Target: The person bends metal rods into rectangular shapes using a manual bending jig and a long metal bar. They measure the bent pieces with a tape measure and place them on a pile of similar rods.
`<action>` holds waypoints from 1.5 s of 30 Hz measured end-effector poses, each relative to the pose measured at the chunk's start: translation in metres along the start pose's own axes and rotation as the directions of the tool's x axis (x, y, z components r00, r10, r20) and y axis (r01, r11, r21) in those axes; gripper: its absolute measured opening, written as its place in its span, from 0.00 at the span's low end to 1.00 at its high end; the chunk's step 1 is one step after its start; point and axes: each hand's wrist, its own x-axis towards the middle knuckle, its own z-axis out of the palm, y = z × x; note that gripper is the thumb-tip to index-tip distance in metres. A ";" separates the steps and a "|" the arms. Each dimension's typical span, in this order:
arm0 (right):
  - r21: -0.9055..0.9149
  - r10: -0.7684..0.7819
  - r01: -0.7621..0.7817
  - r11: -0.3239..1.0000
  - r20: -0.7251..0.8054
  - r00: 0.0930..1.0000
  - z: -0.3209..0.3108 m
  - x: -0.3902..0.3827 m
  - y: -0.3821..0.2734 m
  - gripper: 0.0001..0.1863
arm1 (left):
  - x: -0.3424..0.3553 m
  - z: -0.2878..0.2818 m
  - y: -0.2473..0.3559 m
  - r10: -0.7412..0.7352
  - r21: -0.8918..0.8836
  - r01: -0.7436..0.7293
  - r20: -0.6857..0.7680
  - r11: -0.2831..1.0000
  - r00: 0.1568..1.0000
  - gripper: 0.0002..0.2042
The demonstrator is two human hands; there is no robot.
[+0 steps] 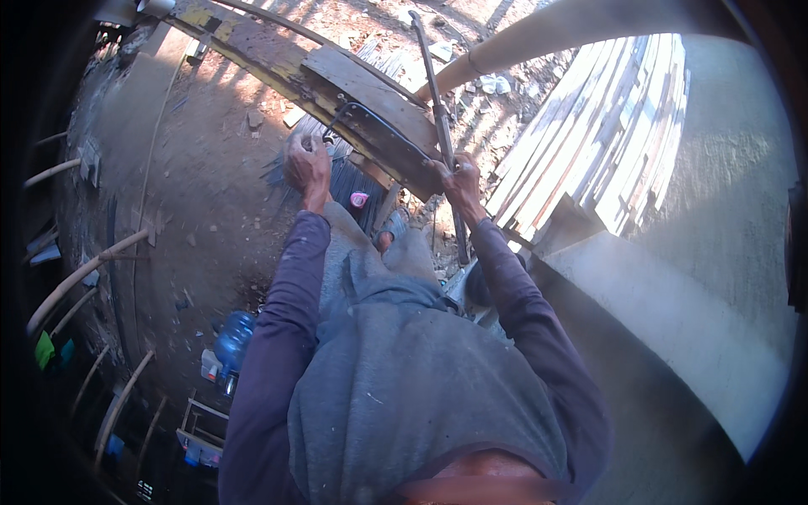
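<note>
A black-framed hacksaw [380, 123] lies slantwise over the long wooden beam [268, 69], reaching between my hands. My right hand [459, 178] is closed where the saw's right end meets it, with the grip mostly hidden by the fingers. A long dark bar [432, 80] crosses the beam and passes beside or under that hand; whether the fingers also touch it, I cannot tell. My left hand [309, 167] is curled shut next to the saw's hooked left end. What sits inside its fingers is too small to make out.
Beyond the beam, a stack of long pale strips [581, 126] lies at the right, near a grey wall [724, 160]. A thick pole [539, 38] slants overhead. A blue water bottle [234, 338] stands at the lower left. Dark thin rods [353, 187] lie by my feet.
</note>
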 end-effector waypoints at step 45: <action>-0.351 0.082 0.017 0.936 0.265 0.961 -0.263 -0.162 0.095 0.10 | 0.057 0.040 0.009 -0.102 -0.185 0.251 0.575 0.950 0.812 0.37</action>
